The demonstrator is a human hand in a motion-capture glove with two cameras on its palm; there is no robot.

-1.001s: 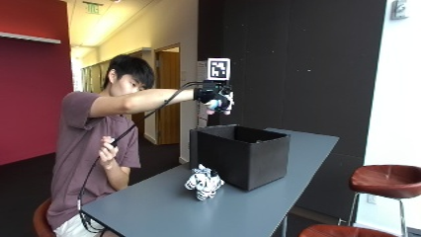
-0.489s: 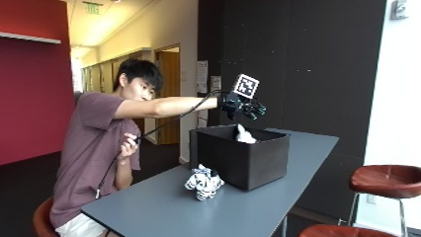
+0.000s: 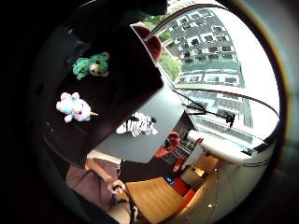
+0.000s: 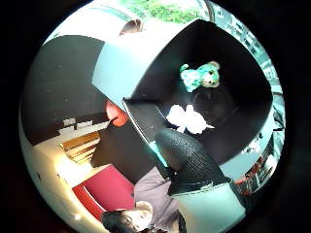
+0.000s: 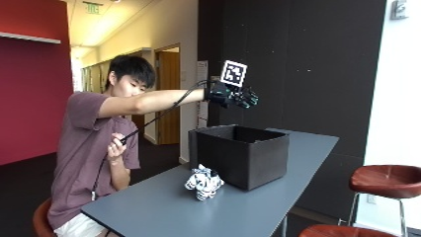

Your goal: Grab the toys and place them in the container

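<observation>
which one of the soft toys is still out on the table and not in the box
The zebra toy, striped black and white, beside the black container. The green toy and the pink-and-white toy lie inside it.

We see the pink toy (image 3: 74, 107) now lying inside the box (image 5: 242, 154); our gloved hand (image 5: 235, 96) has lifted, empty.

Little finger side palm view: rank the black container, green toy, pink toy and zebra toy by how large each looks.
1. black container, by far the largest.
2. zebra toy on the table beside it.
3. pink toy and green toy inside it look about alike; depth makes ranking them unsure.
</observation>
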